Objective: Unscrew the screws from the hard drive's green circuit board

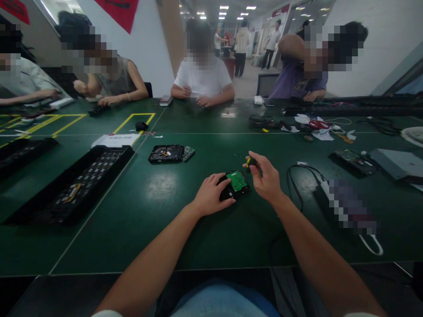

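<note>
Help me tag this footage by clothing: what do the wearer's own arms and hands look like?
Left hand and right hand are bare: no glove, watch or bracelet shows. The forearms are uncovered, without visible markings; pale sleeve edges appear at the picture's bottom.

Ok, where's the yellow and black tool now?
Head view, right of centre: the yellow and black tool is in your right hand, near the green circuit board.

Drive point(238, 181) part-hidden by left fingers point(222, 184); white grille point(414, 134) cropped at right edge.
</note>
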Motion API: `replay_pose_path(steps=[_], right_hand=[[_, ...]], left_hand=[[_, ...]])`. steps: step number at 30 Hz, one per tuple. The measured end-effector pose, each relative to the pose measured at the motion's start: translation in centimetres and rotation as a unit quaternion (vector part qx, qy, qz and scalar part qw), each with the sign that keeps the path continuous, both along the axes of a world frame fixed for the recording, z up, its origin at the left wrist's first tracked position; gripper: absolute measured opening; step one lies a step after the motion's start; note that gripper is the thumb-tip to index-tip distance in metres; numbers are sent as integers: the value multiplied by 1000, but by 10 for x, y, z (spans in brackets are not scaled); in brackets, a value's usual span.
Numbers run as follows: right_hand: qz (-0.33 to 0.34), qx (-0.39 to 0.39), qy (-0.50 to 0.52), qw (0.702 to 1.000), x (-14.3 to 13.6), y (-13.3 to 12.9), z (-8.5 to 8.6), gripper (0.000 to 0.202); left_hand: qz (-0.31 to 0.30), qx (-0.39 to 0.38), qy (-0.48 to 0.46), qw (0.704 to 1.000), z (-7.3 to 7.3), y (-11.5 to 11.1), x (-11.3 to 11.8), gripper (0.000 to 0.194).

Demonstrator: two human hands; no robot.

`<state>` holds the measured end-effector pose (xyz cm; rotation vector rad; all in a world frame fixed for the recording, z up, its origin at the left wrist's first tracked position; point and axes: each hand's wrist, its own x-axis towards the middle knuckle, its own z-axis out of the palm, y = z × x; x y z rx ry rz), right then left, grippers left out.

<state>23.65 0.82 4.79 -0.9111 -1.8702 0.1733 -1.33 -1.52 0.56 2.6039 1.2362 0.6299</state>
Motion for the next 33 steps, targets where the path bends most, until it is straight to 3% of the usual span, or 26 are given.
replay_pose_path(steps=[11,14,19,25,33], right_hand=[[-51,45,-91,994,3,14,16,42],[-71,57,-74,993,2,16,12,44],[-36,37,-12,999,6,12,0,53],[-84,88,-33,992,9,14,1,53],[-38,52,-4,998,10,6,-3,53]], left_hand=[[6,-3,-5,1000,3,3,-2,75],[10,3,-7,1000,1,3,-1,74],[14,5,-13,1000,-1,2,0,74],[9,9,-7,1000,-1,6,3,75],[4,13,10,1000,1,12,10,75]])
